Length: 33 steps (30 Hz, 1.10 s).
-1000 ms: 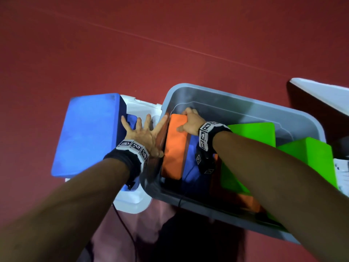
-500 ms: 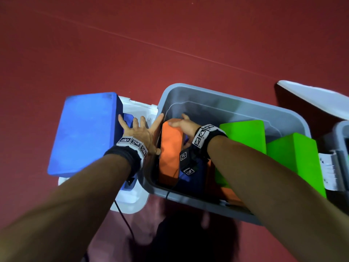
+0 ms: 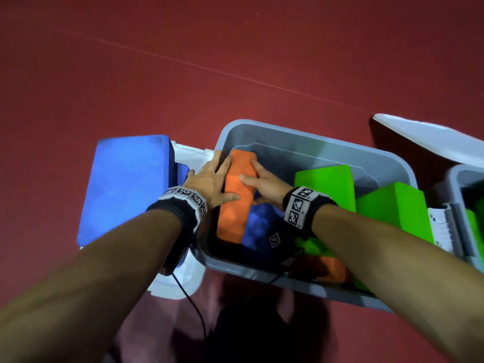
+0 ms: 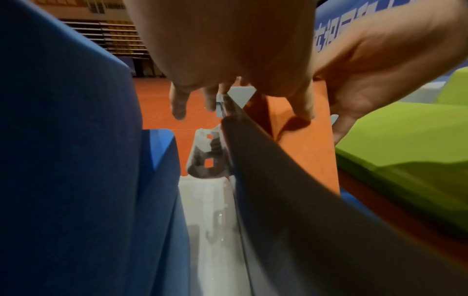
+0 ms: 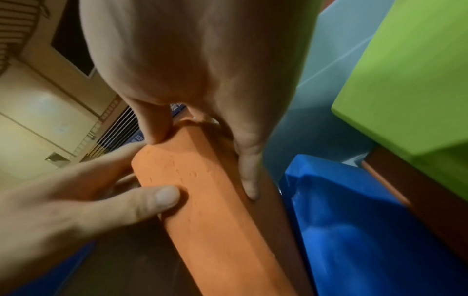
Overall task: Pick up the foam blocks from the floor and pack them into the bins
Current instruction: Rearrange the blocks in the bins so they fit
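Observation:
An orange foam block [image 3: 235,205] stands on edge inside the grey bin [image 3: 301,142], close to its left wall. My right hand [image 3: 262,182] grips the block's far end, thumb on top and a finger down its right side [image 5: 248,180]. My left hand [image 3: 212,179] lies flat across the bin's left rim, fingers straight, its thumb [image 5: 164,198] pressing on the block's top face. The bin also holds two green blocks [image 3: 324,184] [image 3: 392,208] and a blue block [image 3: 256,226]. A large blue block [image 3: 125,187] lies left of the bin.
The large blue block rests on a white lid [image 3: 180,284] on the red floor. A second grey bin [image 3: 466,179] with something green inside stands at the right edge. Another white lid [image 3: 424,137] lies behind it. A cable [image 3: 193,310] hangs from my left wrist.
My left hand has moved right from the blue block's side onto the bin rim and the orange block. My right hand shifted along the orange block, which now stands more upright.

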Each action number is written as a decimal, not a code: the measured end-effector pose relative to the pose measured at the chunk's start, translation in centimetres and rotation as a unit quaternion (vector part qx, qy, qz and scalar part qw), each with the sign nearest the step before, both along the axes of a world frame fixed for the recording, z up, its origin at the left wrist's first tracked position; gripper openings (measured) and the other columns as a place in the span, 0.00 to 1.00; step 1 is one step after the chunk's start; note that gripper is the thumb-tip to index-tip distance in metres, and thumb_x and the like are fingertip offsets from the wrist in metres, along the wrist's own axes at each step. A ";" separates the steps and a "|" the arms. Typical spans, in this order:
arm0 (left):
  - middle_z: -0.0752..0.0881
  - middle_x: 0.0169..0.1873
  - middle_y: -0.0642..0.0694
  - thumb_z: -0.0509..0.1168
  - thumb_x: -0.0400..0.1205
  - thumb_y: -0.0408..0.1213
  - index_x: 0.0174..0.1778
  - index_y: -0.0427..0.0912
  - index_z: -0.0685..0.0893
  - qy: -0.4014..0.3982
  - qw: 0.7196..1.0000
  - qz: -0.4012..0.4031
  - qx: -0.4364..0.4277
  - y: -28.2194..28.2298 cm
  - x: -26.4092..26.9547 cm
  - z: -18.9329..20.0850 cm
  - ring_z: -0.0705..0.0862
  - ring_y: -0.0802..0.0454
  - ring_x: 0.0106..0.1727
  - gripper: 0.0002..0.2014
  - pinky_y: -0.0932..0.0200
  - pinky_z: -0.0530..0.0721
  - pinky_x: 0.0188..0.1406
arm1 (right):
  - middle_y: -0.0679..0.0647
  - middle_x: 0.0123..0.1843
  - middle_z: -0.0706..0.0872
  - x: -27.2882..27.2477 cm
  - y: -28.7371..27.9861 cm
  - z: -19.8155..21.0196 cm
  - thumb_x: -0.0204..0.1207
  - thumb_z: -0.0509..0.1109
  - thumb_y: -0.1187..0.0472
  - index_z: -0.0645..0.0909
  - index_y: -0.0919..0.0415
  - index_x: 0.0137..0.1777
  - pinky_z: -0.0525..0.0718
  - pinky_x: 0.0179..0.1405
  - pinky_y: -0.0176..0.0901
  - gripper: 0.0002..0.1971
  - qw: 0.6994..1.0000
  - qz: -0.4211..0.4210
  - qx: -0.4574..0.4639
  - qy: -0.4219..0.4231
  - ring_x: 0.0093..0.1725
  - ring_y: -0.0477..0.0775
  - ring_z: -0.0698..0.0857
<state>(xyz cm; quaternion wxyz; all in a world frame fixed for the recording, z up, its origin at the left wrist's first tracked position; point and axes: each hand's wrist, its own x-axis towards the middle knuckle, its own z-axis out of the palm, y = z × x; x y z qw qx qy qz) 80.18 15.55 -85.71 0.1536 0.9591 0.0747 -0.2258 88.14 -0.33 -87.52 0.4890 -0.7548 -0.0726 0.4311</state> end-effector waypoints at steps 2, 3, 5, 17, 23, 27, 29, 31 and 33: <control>0.33 0.85 0.48 0.63 0.80 0.65 0.86 0.54 0.36 0.004 1.000 -0.020 0.002 -0.1 0.2 -0.1 0.51 0.42 0.86 0.50 0.26 0.54 0.79 | 0.42 0.72 0.74 -0.6 -0.7 -0.2 0.83 0.67 0.55 0.44 0.38 0.85 0.83 0.58 0.64 0.39 0.999 -0.031 0.027 -0.006 0.65 0.54 0.81; 0.36 0.86 0.50 0.62 0.81 0.64 0.86 0.55 0.37 0.002 0.999 -0.032 0.003 -0.2 0.3 -0.1 0.51 0.41 0.86 0.48 0.24 0.50 0.79 | 0.41 0.72 0.73 -0.7 -1.0 -0.3 0.83 0.67 0.56 0.41 0.39 0.85 0.83 0.57 0.63 0.42 0.998 -0.048 0.040 0.000 0.66 0.54 0.80; 0.40 0.86 0.56 0.60 0.82 0.63 0.86 0.57 0.37 0.007 0.998 -0.055 0.009 -0.2 0.5 0.4 0.50 0.37 0.86 0.45 0.23 0.43 0.79 | 0.39 0.74 0.72 -0.8 -1.4 -0.6 0.82 0.67 0.57 0.37 0.42 0.85 0.83 0.58 0.65 0.45 0.995 -0.079 0.061 0.015 0.67 0.52 0.79; 0.43 0.87 0.48 0.59 0.82 0.65 0.87 0.48 0.38 0.050 0.983 -0.129 0.118 -0.2 0.2 1.2 0.36 0.45 0.86 0.48 0.20 0.35 0.76 | 0.64 0.68 0.79 0.0 -0.4 -1.2 0.83 0.65 0.46 0.74 0.57 0.72 0.89 0.38 0.67 0.23 0.983 -0.068 -0.011 0.171 0.63 0.70 0.81; 0.31 0.84 0.38 0.65 0.76 0.67 0.84 0.43 0.29 0.077 0.976 -0.151 0.137 -0.7 0.1 1.2 0.28 0.41 0.84 0.60 0.20 0.30 0.73 | 0.57 0.65 0.81 -2.2 -0.6 -1.3 0.86 0.61 0.54 0.69 0.52 0.77 0.87 0.45 0.64 0.20 0.992 -0.039 0.023 0.118 0.57 0.62 0.83; 0.28 0.83 0.39 0.63 0.76 0.69 0.84 0.46 0.28 0.055 0.976 -0.151 0.145 -1.6 0.3 1.4 0.29 0.40 0.84 0.59 0.22 0.31 0.75 | 0.52 0.64 0.83 -2.0 -1.9 -0.5 0.86 0.61 0.54 0.67 0.47 0.78 0.86 0.50 0.62 0.21 0.998 -0.036 0.042 0.040 0.59 0.56 0.84; 0.29 0.84 0.40 0.59 0.76 0.71 0.85 0.48 0.30 0.051 0.977 -0.140 0.151 -1.9 0.7 1.3 0.30 0.41 0.85 0.56 0.23 0.33 0.77 | 0.51 0.67 0.83 -1.6 -2.3 -0.1 0.85 0.63 0.51 0.68 0.44 0.78 0.87 0.51 0.59 0.21 1.000 -0.010 0.020 -0.005 0.60 0.54 0.83; 0.32 0.85 0.41 0.55 0.77 0.72 0.87 0.48 0.37 0.058 0.976 -0.136 0.159 -1.7 1.3 1.2 0.30 0.43 0.85 0.52 0.25 0.36 0.78 | 0.52 0.68 0.81 -0.9 -2.4 0.0 0.85 0.64 0.50 0.67 0.46 0.80 0.87 0.46 0.54 0.24 0.997 0.043 -0.022 -0.052 0.58 0.52 0.82; 0.32 0.85 0.43 0.55 0.79 0.72 0.87 0.47 0.47 0.083 0.968 -0.154 0.179 -1.2 1.7 0.8 0.29 0.43 0.84 0.48 0.25 0.38 0.79 | 0.59 0.70 0.81 0.4 -2.6 -0.4 0.85 0.63 0.51 0.67 0.55 0.81 0.83 0.48 0.47 0.26 0.984 0.100 -0.089 -0.120 0.58 0.55 0.82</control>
